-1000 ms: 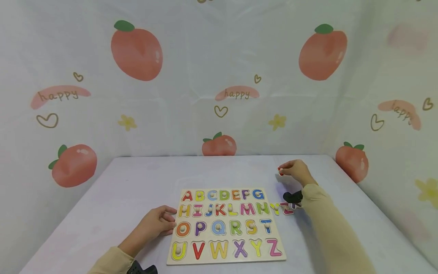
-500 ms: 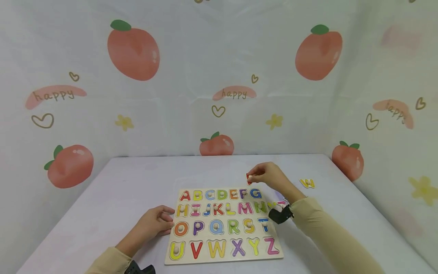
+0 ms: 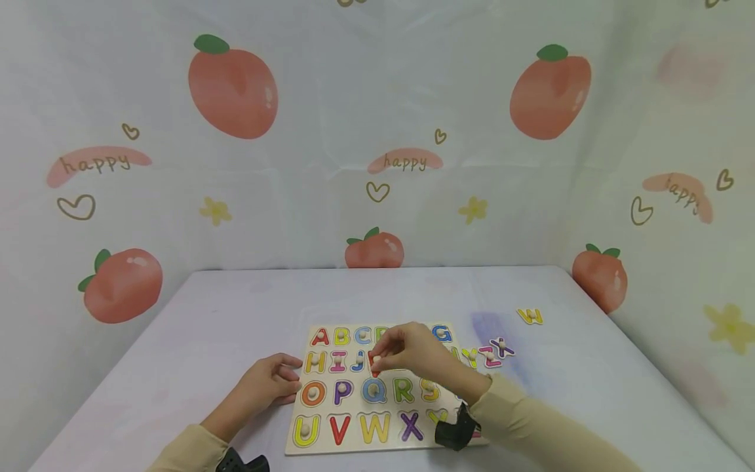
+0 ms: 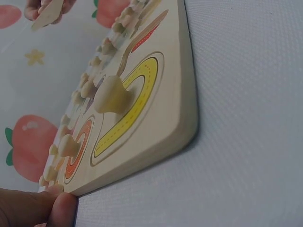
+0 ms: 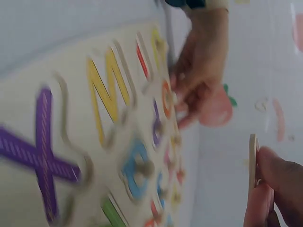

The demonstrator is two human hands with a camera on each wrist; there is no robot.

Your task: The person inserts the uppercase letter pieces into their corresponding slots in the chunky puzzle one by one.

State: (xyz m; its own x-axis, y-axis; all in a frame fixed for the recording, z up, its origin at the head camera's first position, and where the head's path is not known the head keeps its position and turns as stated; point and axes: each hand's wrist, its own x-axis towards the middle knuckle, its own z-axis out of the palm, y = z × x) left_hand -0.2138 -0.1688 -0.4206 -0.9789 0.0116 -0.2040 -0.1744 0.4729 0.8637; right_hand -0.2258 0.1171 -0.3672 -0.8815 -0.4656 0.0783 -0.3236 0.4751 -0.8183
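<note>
My right hand pinches a red letter V puzzle piece by its knob, above the middle of a wooden alphabet board. Seen edge-on in the right wrist view, the V piece is off the board between thumb and fingers. My left hand grips the board's left edge, its fingertips right at the rim. Knobbed letters fill the upper rows and the U slot. The V slot, W slot and X slot show bare coloured recesses. My right forearm covers part of the board's right side.
Loose letters lie right of the board: a yellow Y, a pink Z and a purple X. A yellow W lies farther back. A fruit-printed curtain stands behind the white table.
My right hand has carried the red V from the back right of the table, leftward and toward me, to over the board. My left hand stays at the board's edge.
</note>
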